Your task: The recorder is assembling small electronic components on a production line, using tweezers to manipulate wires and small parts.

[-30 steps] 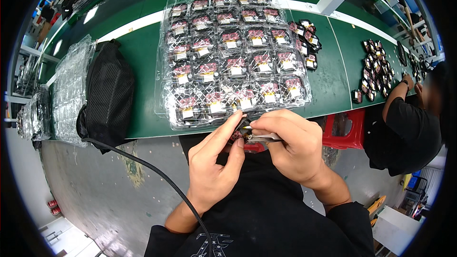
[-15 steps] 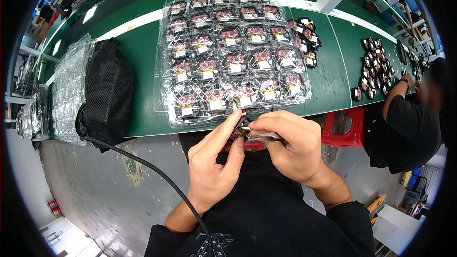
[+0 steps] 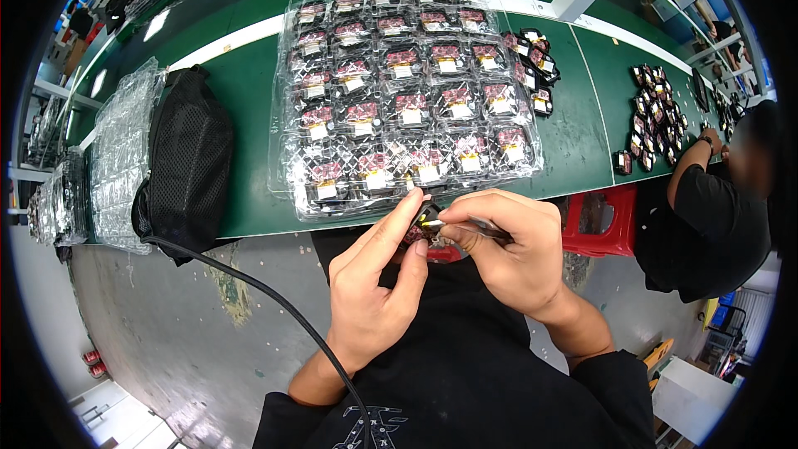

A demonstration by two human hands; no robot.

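Small black module (image 3: 424, 224), head view: held just off tabletop's (image 3: 249, 199) near edge, on wearer's side of clear tray (image 3: 284, 129), pinched betw fingers & thumb of left hand (image 3: 374, 283); right hand (image 3: 519, 254) closed round slim tool (image 3: 494, 230), kind unclear, tip at or v close to module, contact hard to tell. Poss trouble: skidding of tool, e.g. from too steep a push, scratching or knocking loose a small part; dropping of module short of tabletop edge, if pinch slackens; jolting of grip, if black cable (image 3: 274, 291) near left wrist snags
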